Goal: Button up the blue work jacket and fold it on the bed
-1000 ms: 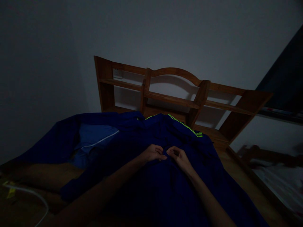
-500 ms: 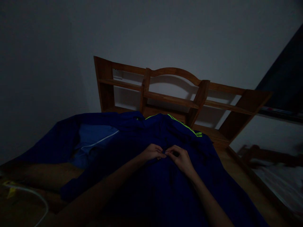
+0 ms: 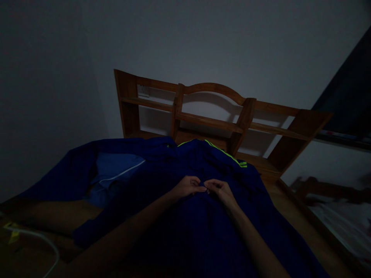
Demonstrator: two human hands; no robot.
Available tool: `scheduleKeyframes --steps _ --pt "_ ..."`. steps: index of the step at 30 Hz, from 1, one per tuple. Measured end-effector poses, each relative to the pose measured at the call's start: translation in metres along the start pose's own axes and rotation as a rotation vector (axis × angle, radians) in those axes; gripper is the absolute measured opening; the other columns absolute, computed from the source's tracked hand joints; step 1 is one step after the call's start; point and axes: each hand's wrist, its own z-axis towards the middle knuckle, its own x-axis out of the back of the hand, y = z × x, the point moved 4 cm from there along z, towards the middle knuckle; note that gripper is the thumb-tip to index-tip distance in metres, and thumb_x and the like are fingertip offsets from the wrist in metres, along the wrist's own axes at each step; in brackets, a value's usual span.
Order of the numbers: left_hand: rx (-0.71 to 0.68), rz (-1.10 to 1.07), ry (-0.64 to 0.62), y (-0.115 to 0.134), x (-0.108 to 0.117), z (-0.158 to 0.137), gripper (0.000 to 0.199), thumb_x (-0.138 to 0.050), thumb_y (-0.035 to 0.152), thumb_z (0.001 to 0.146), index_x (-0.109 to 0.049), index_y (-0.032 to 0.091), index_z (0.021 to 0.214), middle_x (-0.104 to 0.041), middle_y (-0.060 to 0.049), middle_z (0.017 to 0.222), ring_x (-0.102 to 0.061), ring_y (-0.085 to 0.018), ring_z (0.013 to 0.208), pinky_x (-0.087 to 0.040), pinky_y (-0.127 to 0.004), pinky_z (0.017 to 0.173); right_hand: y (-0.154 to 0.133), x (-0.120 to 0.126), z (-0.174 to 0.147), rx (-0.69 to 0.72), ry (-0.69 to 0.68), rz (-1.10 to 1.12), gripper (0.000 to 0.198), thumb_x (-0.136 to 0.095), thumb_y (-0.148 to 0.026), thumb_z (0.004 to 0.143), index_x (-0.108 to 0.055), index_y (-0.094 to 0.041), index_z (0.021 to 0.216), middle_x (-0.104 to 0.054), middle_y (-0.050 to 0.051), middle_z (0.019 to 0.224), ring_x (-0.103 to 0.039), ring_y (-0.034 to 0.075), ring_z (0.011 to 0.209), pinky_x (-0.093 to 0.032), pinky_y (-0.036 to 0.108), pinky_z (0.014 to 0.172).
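Note:
A dark blue jacket [image 3: 185, 216] with yellow-green stripes on one shoulder lies spread out in front of me, its sleeves reaching left and right. My left hand [image 3: 188, 186] pinches the jacket's front near the middle, thumb pointing right. Close against it, my right hand [image 3: 222, 191] is closed too, with thumb and index fingertips together on the cloth. The fingertips of both hands meet or nearly meet, and the small spot between them is too dark to make out. A lighter blue cloth with a white line [image 3: 120, 166] lies at the left, within the jacket's outline.
Behind the jacket stands a wooden shelf unit [image 3: 213, 120] against the grey wall. A white cable [image 3: 43, 235] with a yellow tag [image 3: 13, 233] curves at lower left. On the right are a dark window or curtain [image 3: 348, 88] and pale bedding [image 3: 344, 224].
My right hand has shifted slightly right and its fingers have drawn closer together. My left hand's fingertips have edged a little to the right. The jacket lies as before.

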Motion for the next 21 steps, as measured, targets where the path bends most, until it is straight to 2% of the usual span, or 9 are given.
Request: scheduleKeyframes --steps 3,5,7,10,11,13,16,19,21 --pt "-0.051 0.042 0.026 -0.005 0.001 0.002 0.044 -0.075 0.047 0.057 -0.061 0.012 0.079 -0.057 0.001 0.062 -0.048 -0.009 0.051 -0.033 -0.020 0.047 -0.004 0.003 0.002 0.052 0.007 0.024 0.034 -0.063 -0.047 0.073 -0.067 -0.014 0.082 -0.062 0.004 0.070 -0.055 0.012 0.059 -0.042 0.024 0.056" --pt "-0.053 0.069 0.042 -0.010 0.002 0.005 0.045 -0.076 0.047 0.055 -0.062 0.012 0.079 -0.058 0.001 0.062 -0.050 -0.009 0.051 -0.034 -0.020 0.048 -0.012 0.008 0.000 0.125 0.061 0.005 0.037 -0.055 -0.049 0.079 -0.065 -0.015 0.089 -0.062 0.005 0.076 -0.056 0.013 0.060 -0.043 0.025 0.058" --pt "-0.016 0.078 0.069 -0.015 0.004 0.008 0.044 -0.076 0.047 0.056 -0.061 0.012 0.078 -0.059 0.001 0.059 -0.050 -0.009 0.048 -0.035 -0.020 0.046 -0.027 0.014 -0.009 0.229 0.176 -0.112 0.037 -0.049 -0.048 0.083 -0.062 -0.016 0.098 -0.061 0.004 0.077 -0.056 0.013 0.062 -0.044 0.026 0.059" --pt "0.076 0.033 0.064 -0.018 0.004 0.010 0.043 -0.066 0.054 0.066 -0.057 0.013 0.074 -0.058 0.000 0.050 -0.049 -0.010 0.039 -0.034 -0.020 0.043 -0.056 0.013 -0.038 0.399 0.307 -0.404 0.034 -0.049 -0.043 0.085 -0.058 -0.020 0.109 -0.061 0.004 0.082 -0.058 0.015 0.072 -0.046 0.028 0.070" --pt "0.100 0.005 0.045 -0.018 0.004 0.010 0.043 -0.061 0.056 0.070 -0.055 0.013 0.075 -0.059 -0.001 0.049 -0.050 -0.010 0.038 -0.034 -0.020 0.042 -0.064 0.008 -0.051 0.445 0.287 -0.503 0.033 -0.050 -0.041 0.085 -0.057 -0.022 0.111 -0.061 0.004 0.087 -0.058 0.016 0.076 -0.046 0.029 0.074" --pt "0.132 -0.054 0.012 -0.013 0.002 0.008 0.044 -0.055 0.058 0.074 -0.052 0.014 0.077 -0.061 -0.002 0.050 -0.054 -0.012 0.039 -0.035 -0.020 0.042 -0.070 -0.006 -0.079 0.504 0.157 -0.696 0.034 -0.054 -0.038 0.083 -0.055 -0.026 0.115 -0.060 0.005 0.098 -0.058 0.019 0.087 -0.046 0.031 0.079" --pt "0.145 -0.116 0.001 -0.004 0.000 0.003 0.046 -0.057 0.059 0.072 -0.049 0.015 0.079 -0.063 -0.002 0.052 -0.058 -0.013 0.042 -0.036 -0.019 0.045 -0.058 -0.023 -0.115 0.533 -0.014 -0.991 0.042 -0.057 -0.031 0.081 -0.051 -0.032 0.122 -0.053 0.006 0.119 -0.053 0.023 0.106 -0.047 0.035 0.086" --pt "0.144 -0.127 -0.020 0.003 -0.004 -0.005 0.050 -0.062 0.062 0.065 -0.050 0.014 0.077 -0.065 -0.004 0.058 -0.060 -0.013 0.046 -0.038 -0.020 0.047 -0.038 -0.024 -0.131 0.546 -0.018 -1.225 0.047 -0.052 -0.019 0.081 -0.049 -0.031 0.126 -0.049 0.008 0.126 -0.050 0.025 0.112 -0.045 0.039 0.090" --pt "0.140 -0.069 -0.050 0.002 -0.008 -0.009 0.053 -0.064 0.063 0.061 -0.054 0.013 0.076 -0.067 -0.007 0.064 -0.060 -0.013 0.050 -0.038 -0.020 0.047 -0.029 -0.019 -0.132 0.533 -0.009 -1.295 0.046 -0.049 -0.013 0.080 -0.052 -0.027 0.123 -0.050 0.010 0.124 -0.052 0.024 0.109 -0.045 0.037 0.089"
